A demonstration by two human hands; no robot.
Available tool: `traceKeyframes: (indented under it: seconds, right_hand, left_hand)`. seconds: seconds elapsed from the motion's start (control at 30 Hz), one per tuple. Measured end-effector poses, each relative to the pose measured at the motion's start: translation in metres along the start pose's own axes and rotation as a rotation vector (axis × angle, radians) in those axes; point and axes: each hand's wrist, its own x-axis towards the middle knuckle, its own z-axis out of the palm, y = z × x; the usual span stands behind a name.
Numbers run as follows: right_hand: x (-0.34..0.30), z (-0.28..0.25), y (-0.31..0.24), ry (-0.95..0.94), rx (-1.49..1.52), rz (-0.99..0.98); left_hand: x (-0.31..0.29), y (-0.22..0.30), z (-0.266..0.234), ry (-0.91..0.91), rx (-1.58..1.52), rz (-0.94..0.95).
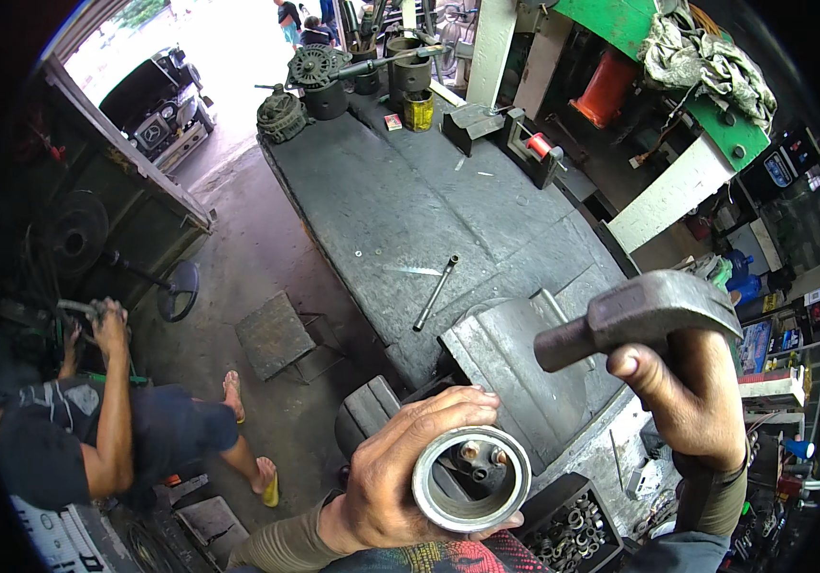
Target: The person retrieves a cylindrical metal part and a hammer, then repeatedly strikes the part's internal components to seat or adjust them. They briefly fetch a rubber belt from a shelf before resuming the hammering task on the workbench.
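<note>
My left hand is wrapped round a short metal cylinder, its open end facing up at me. Copper-coloured studs show down inside the bore. On the right, my right hand grips a claw hammer close up by its head, thumb raised along the side. The hammer is held in the air, apart from the cylinder, with its round face toward the left; its handle is hidden. Just beyond my left hand sits a large grey metal vise, partly covered by that hand.
A dark workbench stretches away, with a socket wrench on it and alternators at its far end. A box of small metal parts is near my lap. At left, a seated person works beside a stool.
</note>
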Motion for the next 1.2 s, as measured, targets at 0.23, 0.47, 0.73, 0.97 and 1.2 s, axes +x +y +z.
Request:
traceKeyframes:
  seconds: [0.23,0.47,0.73,0.97,1.2]
  right_hand:
    - [-0.008,-0.003,0.006,0.008,0.023,0.04]
    - [-0.009,-0.001,0.023,0.112,0.149,0.058]
    - [-0.011,0.001,0.039,0.148,0.19,0.061]
    - [-0.011,0.003,0.037,0.185,0.215,0.083]
    - [-0.015,0.004,0.022,0.102,0.12,-0.056]
  left_hand:
    - [-0.006,-0.009,0.011,-0.01,-0.162,-0.155]
    - [0.007,-0.005,0.009,-0.022,-0.123,-0.156]
    - [0.021,-0.003,0.003,-0.076,0.039,-0.051]
    - [0.018,-0.007,0.0,-0.258,0.025,-0.181]
    - [0.012,-0.013,-0.003,-0.249,0.145,-0.198]
